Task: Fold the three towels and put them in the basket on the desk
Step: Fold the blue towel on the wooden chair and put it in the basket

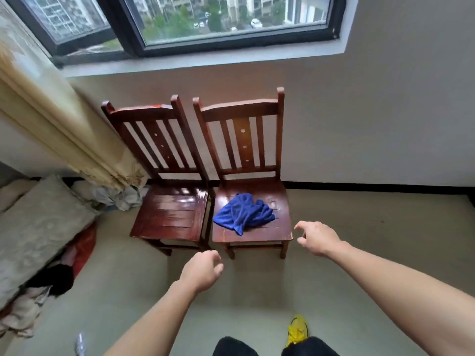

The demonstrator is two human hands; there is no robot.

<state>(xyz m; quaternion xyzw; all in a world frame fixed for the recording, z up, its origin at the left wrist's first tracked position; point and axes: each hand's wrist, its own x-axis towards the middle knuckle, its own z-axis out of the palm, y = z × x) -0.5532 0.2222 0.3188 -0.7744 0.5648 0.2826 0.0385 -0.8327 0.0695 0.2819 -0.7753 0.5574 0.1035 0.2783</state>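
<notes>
A blue towel (244, 213) is lying crumpled on the seat of the right chair (280, 231), bunched in loose folds toward the seat's left side, with one corner drooping near the front edge. The left chair (169, 217) is standing just beside it, both backs against the wall (359, 124). The right hand (318, 238) is hovering near the seat's front right corner, fingers apart and loosely bent, gripping nothing. The left hand (200, 273) is hanging over the floor (257, 291) before the chairs, equally slack.
</notes>
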